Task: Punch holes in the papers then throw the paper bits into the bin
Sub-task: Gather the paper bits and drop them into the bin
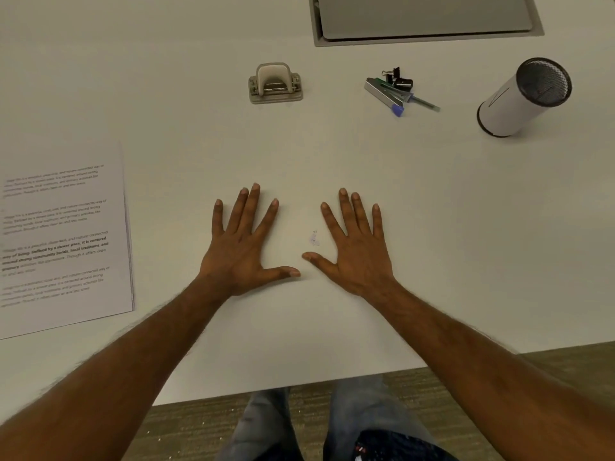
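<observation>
My left hand (244,247) and my right hand (354,249) lie flat on the white table, palms down, fingers spread, holding nothing. A tiny scrap of paper (314,238) rests on the table between them, close to my right index finger. A stack of printed papers (63,237) lies at the left edge, apart from my left hand. The beige hole punch (275,84) stands farther back, beyond my left hand. A white cylindrical bin with a black mesh inside (522,98) stands at the far right.
A pile of small stationery, with a stapler, binder clips and a pen (397,91), lies between the punch and the bin. A grey cable hatch (426,19) is set into the table at the back. The table's near edge (299,382) runs just above my legs.
</observation>
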The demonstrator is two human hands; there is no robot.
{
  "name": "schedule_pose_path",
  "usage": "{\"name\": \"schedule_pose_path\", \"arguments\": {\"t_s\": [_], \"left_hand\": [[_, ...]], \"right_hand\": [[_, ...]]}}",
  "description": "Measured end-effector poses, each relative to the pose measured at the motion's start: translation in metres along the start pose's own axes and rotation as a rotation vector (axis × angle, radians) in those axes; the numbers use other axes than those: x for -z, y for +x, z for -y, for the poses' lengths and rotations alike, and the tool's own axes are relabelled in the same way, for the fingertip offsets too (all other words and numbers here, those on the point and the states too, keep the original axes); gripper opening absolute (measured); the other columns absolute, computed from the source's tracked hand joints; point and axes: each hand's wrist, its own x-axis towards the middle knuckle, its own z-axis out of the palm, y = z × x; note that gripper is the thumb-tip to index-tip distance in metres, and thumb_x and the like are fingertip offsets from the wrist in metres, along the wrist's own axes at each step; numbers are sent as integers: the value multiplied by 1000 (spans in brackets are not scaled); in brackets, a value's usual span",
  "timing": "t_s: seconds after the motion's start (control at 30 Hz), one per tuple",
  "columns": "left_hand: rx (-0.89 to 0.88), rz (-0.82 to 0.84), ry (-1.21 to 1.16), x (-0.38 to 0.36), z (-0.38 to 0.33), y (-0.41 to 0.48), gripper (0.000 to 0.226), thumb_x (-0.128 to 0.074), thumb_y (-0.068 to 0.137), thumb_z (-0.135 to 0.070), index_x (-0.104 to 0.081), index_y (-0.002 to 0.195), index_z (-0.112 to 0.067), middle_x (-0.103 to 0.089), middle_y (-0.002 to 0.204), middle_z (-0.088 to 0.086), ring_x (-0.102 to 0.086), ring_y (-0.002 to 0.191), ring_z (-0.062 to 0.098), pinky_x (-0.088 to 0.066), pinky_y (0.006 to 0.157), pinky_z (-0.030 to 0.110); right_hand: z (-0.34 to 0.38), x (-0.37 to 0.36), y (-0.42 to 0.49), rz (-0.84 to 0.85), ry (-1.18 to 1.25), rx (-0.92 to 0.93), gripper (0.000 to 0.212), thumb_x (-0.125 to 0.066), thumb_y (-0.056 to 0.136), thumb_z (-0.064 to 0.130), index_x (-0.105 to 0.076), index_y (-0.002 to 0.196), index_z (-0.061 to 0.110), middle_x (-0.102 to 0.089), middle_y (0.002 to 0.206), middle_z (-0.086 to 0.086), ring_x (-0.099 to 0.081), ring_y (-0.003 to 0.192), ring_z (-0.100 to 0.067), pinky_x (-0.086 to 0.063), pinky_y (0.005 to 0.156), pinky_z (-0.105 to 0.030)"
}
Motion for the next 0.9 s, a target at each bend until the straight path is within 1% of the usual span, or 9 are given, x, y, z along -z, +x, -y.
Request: {"name": "schedule_pose_path", "arguments": {"t_s": [0.17,0.33,0.43,0.5,0.63,0.77,0.83,0.9], "left_hand": [[-18,-2,22,-6,-5,-6,122,-22,68,-100,4,159,-22,14,166,12,11,154,28,3,120,63],[3,4,30,-9,-5,-10,126,-23,68,-100,4,159,-17,13,166,13,11,154,28,2,120,63],[4,8,41,-9,-4,-12,127,-22,68,-100,4,158,-13,12,166,13,9,154,29,0,120,63],[6,10,51,-10,-2,-13,128,-21,69,-99,4,158,-11,12,166,14,9,154,29,-1,120,63],[2,2,54,-11,-2,-14,128,-21,69,-99,3,158,-10,12,166,14,9,154,28,0,120,62],[-19,3,25,-11,-10,-12,122,-23,71,-98,2,159,-18,13,166,12,11,154,29,3,120,62],[-55,-6,13,-12,-21,-10,119,-26,72,-97,-2,159,-20,11,166,13,10,154,30,3,120,63],[-102,-6,5,-13,-35,-6,117,-26,73,-96,-7,159,-19,8,167,13,8,154,30,1,119,64]], "right_hand": [[2,1,21,-2,4,78,95,-16,84,83,-5,155,22,6,163,-9,8,151,-25,-1,120,-56],[14,-2,22,-23,9,121,109,-21,75,91,-7,155,18,4,163,-11,6,150,-28,-2,118,-61],[21,-3,24,-29,21,118,106,-22,77,89,-9,155,19,1,163,-11,5,151,-29,-2,118,-60],[22,-4,23,-31,42,92,97,-22,83,83,-11,155,18,0,163,-11,4,151,-27,-2,119,-59],[23,-1,22,-38,135,36,75,-26,95,63,-18,153,15,-6,163,-10,-1,151,-23,-4,121,-53],[12,8,20,-116,339,42,63,-35,99,47,-25,151,13,-12,162,-9,-6,151,-21,-5,123,-46],[-2,13,16,-176,394,13,58,-38,99,40,-30,149,11,-18,161,-8,-10,150,-20,-5,123,-44],[-18,17,11,-184,424,-35,55,-41,99,32,-32,148,10,-20,161,-7,-12,150,-19,-7,123,-44]]}}
